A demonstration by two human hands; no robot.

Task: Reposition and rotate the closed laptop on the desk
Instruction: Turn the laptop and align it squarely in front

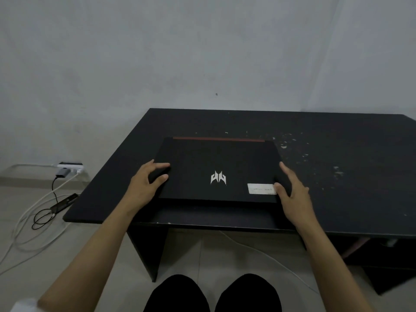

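Observation:
A closed black laptop (217,158) lies flat on the black desk (337,199), near its front edge, with a red strip along the far side, a silver logo in the middle and a white sticker at the near right corner. My left hand (147,183) grips the laptop's left edge, thumb and fingers on the lid. On the opposite side my right hand (290,191) holds the right edge, its thumb resting by the sticker.
White flecks mark the desk's surface to the right of the laptop. A wall stands right behind the desk. On the floor at left, a power strip (69,168) with plugs and looping cables (40,218). My knees (211,293) are below the desk's front edge.

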